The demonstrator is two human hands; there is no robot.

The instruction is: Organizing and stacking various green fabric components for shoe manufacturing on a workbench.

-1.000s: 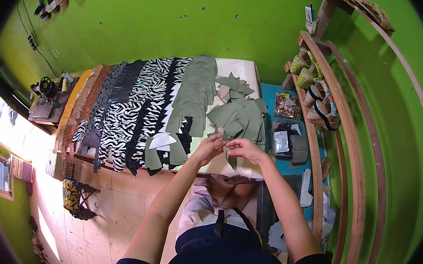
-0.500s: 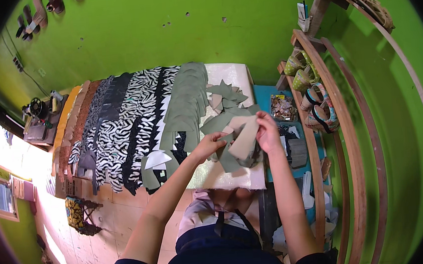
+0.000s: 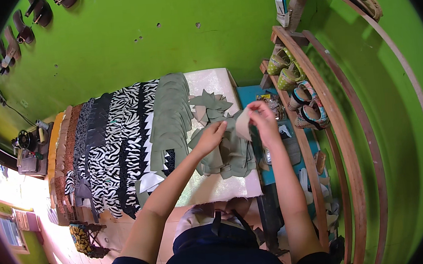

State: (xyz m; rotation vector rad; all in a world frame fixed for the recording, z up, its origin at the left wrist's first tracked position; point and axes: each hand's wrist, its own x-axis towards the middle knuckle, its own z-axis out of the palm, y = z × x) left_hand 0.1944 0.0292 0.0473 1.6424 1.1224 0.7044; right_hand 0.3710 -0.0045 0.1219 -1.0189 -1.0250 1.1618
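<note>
On the right part of the cream-covered table [image 3: 191, 195], in the head view, the right hand [image 3: 266, 123] is raised above a pile of grey-green pieces [image 3: 238, 162], pinching a curled beige piece [image 3: 242, 126] between thumb and fingertips. The left hand [image 3: 211, 141] reaches over the pile's left side with its fingers drawn together; whether it grips a piece I cannot tell. A strip of cover shows between the pile and the near table edge, and more at the far right corner. On the left, a row of grey-green cutouts [image 3: 170, 113] lies near the left hand; on the right, a wooden rack [image 3: 355, 175] rises beside the right forearm. A yellow label [image 3: 266, 97] shows just beyond the right hand, its print too small to read. Farther left lie zebra-patterned pieces [image 3: 107, 165] and an orange row [image 3: 54, 149]. A teal surface [image 3: 267, 177] borders the table, and sandals [image 3: 306, 102] sit on the rack. Shoes [image 3: 24, 32] hang on the green wall [image 3: 100, 46], above a sewing machine [image 3: 26, 141], while a patterned stool [image 3: 82, 240] stands on the tiled floor [image 3: 117, 233]
</note>
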